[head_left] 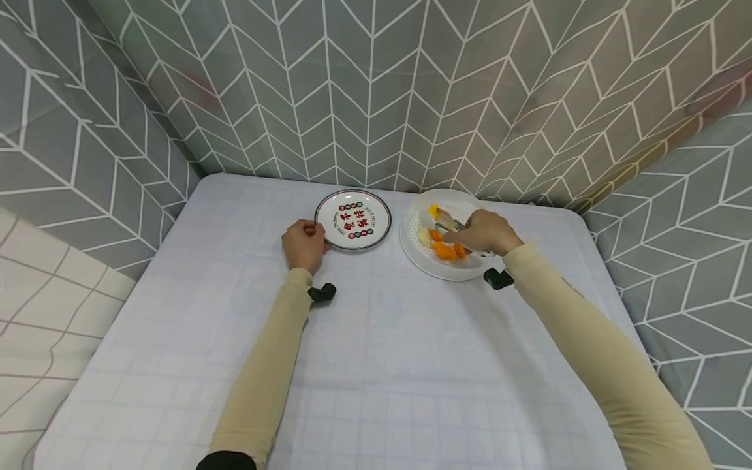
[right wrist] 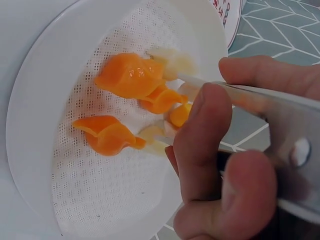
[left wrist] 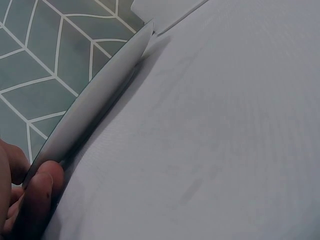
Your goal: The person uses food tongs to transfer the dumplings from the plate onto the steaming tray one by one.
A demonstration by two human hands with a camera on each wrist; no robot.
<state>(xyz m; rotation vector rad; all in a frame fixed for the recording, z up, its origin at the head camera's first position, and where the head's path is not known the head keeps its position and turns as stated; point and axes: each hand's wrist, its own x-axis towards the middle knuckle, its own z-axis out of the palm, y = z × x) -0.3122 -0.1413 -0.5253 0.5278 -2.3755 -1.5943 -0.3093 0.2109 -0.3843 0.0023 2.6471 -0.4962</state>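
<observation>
My left hand (head_left: 303,245) pinches the near-left edge of a white plate (head_left: 378,223) with a dark rim and red lettering. In the left wrist view, that plate (left wrist: 92,102) shows edge-on, its rim between thumb and fingers, tilted along the cloth. My right hand (head_left: 486,232) grips metal tongs (right wrist: 295,117) over a round white dish (head_left: 414,258) with a perforated liner (right wrist: 80,185). Several orange dumplings (right wrist: 127,75) lie on the liner, with pale pieces (right wrist: 182,65) beside them. The tong tips reach in among the pieces, partly hidden by my fingers.
A white cloth (head_left: 376,365) covers the table. The plate and dish stand side by side near its back edge. Behind and at the sides hang grey curtains (head_left: 346,98) with white herringbone lines. Pale tiled fabric (head_left: 47,326) is at the far left.
</observation>
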